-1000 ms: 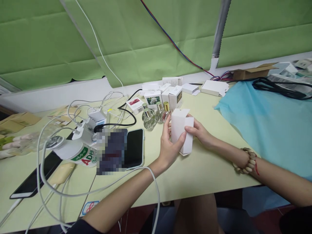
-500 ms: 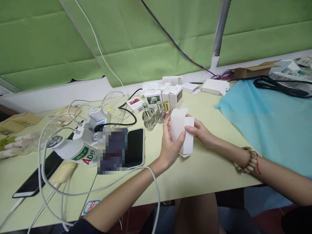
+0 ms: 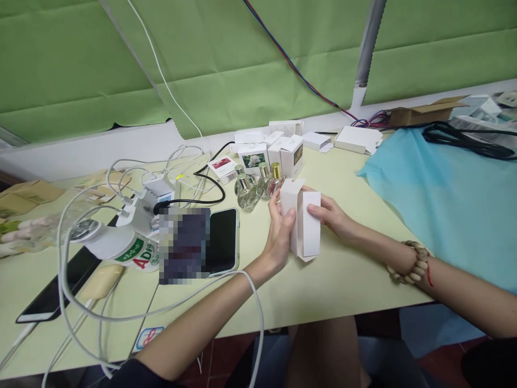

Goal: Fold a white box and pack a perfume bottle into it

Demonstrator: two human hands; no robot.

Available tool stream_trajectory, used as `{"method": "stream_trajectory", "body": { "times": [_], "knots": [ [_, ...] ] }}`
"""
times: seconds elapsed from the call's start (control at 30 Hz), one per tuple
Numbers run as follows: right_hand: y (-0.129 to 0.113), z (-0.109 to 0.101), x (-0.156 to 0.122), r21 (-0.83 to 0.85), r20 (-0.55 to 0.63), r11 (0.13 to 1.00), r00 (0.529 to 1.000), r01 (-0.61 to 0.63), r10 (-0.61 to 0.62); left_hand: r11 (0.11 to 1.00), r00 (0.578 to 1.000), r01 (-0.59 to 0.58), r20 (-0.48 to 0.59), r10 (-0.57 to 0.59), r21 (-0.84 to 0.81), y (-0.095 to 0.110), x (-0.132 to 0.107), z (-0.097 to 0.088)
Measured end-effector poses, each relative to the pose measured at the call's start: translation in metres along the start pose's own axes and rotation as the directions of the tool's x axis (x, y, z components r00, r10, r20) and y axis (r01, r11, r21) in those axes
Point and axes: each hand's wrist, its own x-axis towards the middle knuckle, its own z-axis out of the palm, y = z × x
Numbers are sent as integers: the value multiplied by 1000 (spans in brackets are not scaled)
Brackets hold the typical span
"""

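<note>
Upright above the table's front half is a white cardboard box (image 3: 291, 218) with raised flaps and a gap down the side toward me. My left hand (image 3: 279, 231) grips its left side, thumb on the front and fingers behind. My right hand (image 3: 329, 215) pinches the right-hand panel, thumb in front, other fingers mostly hidden behind the box. Just beyond stand several glass perfume bottles (image 3: 247, 193) with silver and gold caps. Behind them are white boxes with flower pictures (image 3: 254, 160).
A phone (image 3: 223, 240) lies left of my hands beside a blurred-out patch. Further left are a white plastic bottle (image 3: 121, 245), a power strip (image 3: 139, 215) and looping white cables. Blue sheeting (image 3: 440, 199) with a black cable coil (image 3: 464, 141) covers the right side.
The side panel has swung away from the box body, so a gap now shows between them. My left thumb has shifted slightly left and up. The view has moved a little.
</note>
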Motion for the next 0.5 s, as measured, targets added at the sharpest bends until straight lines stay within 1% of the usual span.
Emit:
{"method": "stream_trajectory", "body": {
  "times": [0.1, 0.2, 0.37, 0.5],
  "knots": [
    [-2, 1, 1, -18, 8, 996, 996, 85, -84, 996, 998, -59, 22, 61, -69, -2, 0, 0],
    [-3, 1, 2, -45, 19, 988, 989, 148, -147, 996, 996, -83, 26, 84, -34, -3, -1, 0],
    [-3, 2, 2, -62, 29, 986, 988, 153, -151, 997, 996, -78, 49, 78, 5, -3, -1, -1],
    [-3, 0, 1, -35, 21, 993, 993, 116, -116, 997, 996, -82, 34, 82, -2, -2, -1, -1]
  ]
}}
